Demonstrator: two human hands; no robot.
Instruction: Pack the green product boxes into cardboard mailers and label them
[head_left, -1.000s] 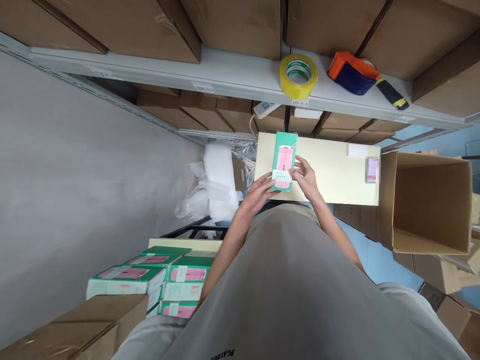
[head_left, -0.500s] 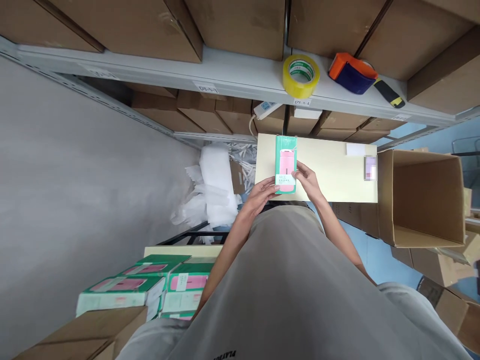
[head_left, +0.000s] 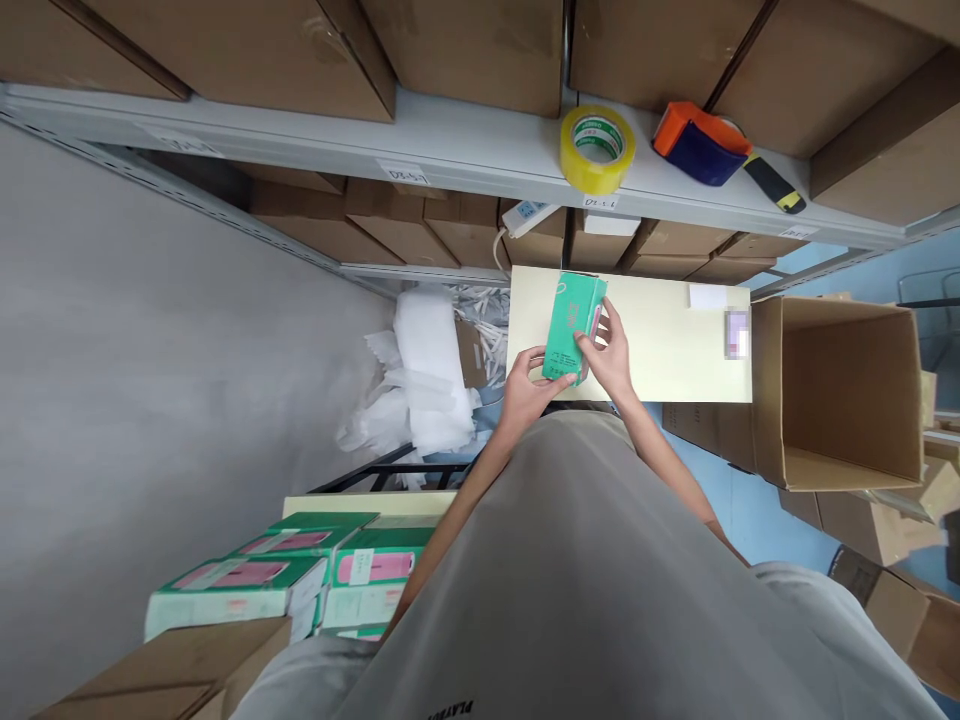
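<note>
Gripping a green box (head_left: 566, 325) with left hand (head_left: 525, 393) and right hand (head_left: 611, 355) over a pale table (head_left: 667, 345). Pointing its long axis forward, slightly rightward. Facing a metal shelf (head_left: 480, 140), with a grey wall (head_left: 165, 330) on the left.

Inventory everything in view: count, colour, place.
Flat cardboard box: 1, green, both hands
Rectangular tabletop: 1, cream, below hands
Paper slip: 1, white, tabletop
Pixelated item: 1, purplish, tabletop
Metal rack: 1, grey, beyond tabletop
Round tape roll: 1, yellow, rack
Plastic tape dispenser: 1, orange-navy, rack
Plastic handle: 1, black-yellow, by dispenser
Power strip: 1, white, lower rack
Cardboard cartons: many, brown, mostly rack
Open cardboard carton: 1, brown, right
Foam wrap: 1 heap, white, left
Stacked boxes: several, green-pink, lower left
Cloth shirt: 1, grey, bottom centre
Left hand: 1, bare, on box
Right hand: 1, bare, on box
</note>
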